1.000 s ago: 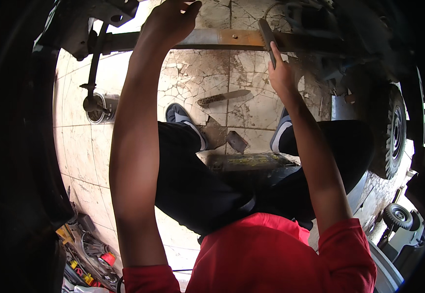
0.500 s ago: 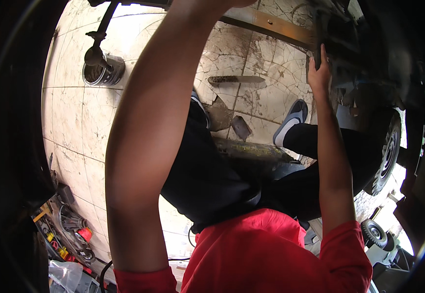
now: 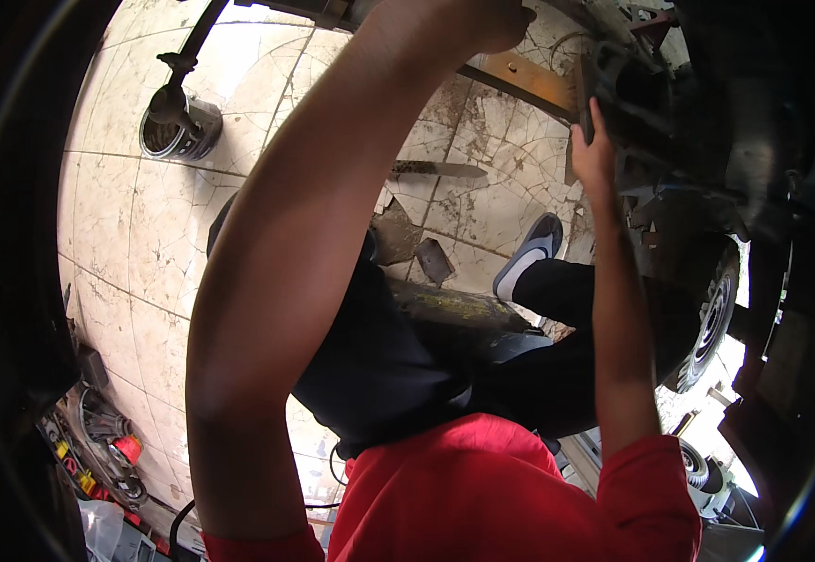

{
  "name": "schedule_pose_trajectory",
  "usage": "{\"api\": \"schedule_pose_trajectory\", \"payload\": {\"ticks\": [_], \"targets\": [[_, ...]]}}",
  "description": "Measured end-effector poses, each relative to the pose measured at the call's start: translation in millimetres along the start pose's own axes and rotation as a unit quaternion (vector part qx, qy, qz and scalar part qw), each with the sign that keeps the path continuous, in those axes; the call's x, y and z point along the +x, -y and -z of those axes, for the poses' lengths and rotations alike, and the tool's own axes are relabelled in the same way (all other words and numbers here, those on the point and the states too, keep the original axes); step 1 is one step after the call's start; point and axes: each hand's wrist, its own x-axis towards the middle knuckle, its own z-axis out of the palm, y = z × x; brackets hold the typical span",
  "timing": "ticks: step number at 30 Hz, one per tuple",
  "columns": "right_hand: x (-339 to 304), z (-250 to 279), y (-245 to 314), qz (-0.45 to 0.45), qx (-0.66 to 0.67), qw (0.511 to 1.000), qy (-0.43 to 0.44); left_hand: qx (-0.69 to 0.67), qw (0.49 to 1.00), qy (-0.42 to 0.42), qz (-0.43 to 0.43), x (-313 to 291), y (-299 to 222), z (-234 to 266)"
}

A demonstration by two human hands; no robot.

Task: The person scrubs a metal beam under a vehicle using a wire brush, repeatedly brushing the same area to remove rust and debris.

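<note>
Now the right hand (image 3: 595, 161) has its fingers pinching a dark flat bar (image 3: 584, 86) — crosswise to the rust-orange metal beam (image 3: 525, 79) — left hand's (image 3: 494, 24) grip, can't tell.

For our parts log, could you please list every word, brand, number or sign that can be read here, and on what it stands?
No text can be read.
Metal can: side markings too small and blurred to read.
Dark block between the legs: yellowish marks, no letters distinguishable.
Wheel: no readable lettering.
Dark bar at the right hand: no lettering visible.
</note>
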Motion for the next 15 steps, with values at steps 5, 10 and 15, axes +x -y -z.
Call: {"api": "schedule_pose_trajectory", "payload": {"ticks": [5,10,15], "targets": [[-28.8,15.2,-34.3,0.033,0.052,0.998,-0.031,0.004,1.000,-0.010,-0.021,11.8,-2.4,-11.3],[-13.8,24.2,-5.5,-0.196,0.244,0.948,0.066,-0.016,1.000,0.018,-0.009,7.5,-9.9,-1.1],[-15.2,42.9,-7.6,-0.262,0.594,0.736,0.192,-0.026,1.000,-0.005,-0.010,8.6,2.6,-11.5]]}}
